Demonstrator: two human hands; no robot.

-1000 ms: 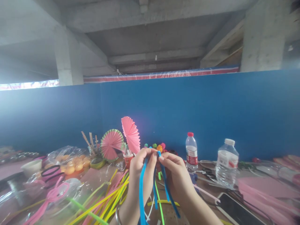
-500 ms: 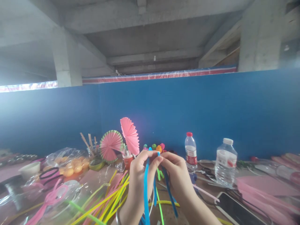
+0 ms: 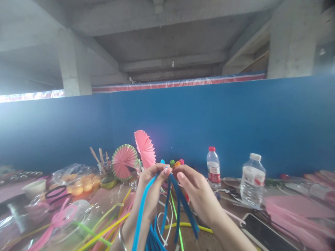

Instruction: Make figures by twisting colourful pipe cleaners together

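Observation:
My left hand [image 3: 150, 188] pinches several blue pipe cleaners [image 3: 142, 207] between thumb and forefinger. One strand drapes over the back of that hand, and more fan downward between both hands. My right hand [image 3: 197, 191] is beside the top of the bunch, its thumb lifted away from its curled forefinger. The forefinger's tip is close to the pinched ends; whether it touches them I cannot tell. Below, more blue stems hang near my left wrist, with a bright green pipe cleaner [image 3: 180, 237] and a white loop of cord behind them.
Yellow pipe cleaners [image 3: 104, 232] and a pink bow shape [image 3: 61, 217] lie left. Behind stand pink paper fans [image 3: 125, 162] and a bag of orange balls [image 3: 85, 184]. At right are two water bottles [image 3: 214, 170] and a phone [image 3: 264, 233]. A blue partition [image 3: 183, 118] closes the back.
My left hand has shifted left and tilted, its draped blue strand swinging left. My right thumb has lifted away from the pinch, and the hanging strands have spread.

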